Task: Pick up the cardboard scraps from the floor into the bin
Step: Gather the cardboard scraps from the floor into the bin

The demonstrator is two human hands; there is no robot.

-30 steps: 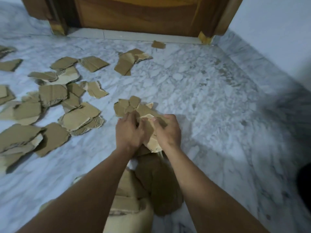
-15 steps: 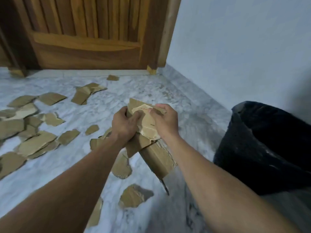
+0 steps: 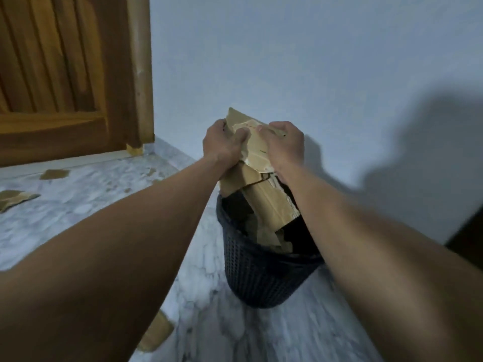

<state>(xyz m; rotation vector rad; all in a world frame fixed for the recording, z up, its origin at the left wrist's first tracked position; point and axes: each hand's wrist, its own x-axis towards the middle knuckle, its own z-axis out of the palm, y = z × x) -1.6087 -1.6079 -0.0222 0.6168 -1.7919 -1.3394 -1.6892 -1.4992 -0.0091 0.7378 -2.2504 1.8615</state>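
A bundle of brown cardboard scraps [image 3: 257,178] hangs over a black mesh bin [image 3: 257,275] that stands on the marble floor by the wall. My left hand [image 3: 222,145] grips the bundle's left side and my right hand [image 3: 283,146] grips its right side, thumbs on top. The bundle's lower end dips inside the bin's mouth, where other scraps [image 3: 271,237] lie. More cardboard scraps [image 3: 53,174] remain on the floor at left, one [image 3: 14,199] near the left edge and one [image 3: 155,333] under my left forearm.
A wooden door [image 3: 65,74] with its frame stands at the upper left. A pale blue wall [image 3: 313,61] rises right behind the bin. A dark object [image 3: 467,244] shows at the right edge. Marble floor [image 3: 91,205] spreads to the left.
Both hands lifted the cardboard bundle off the floor and carried it to the right, from the scrap pile to above the bin. Several pieces dropped out on the way.
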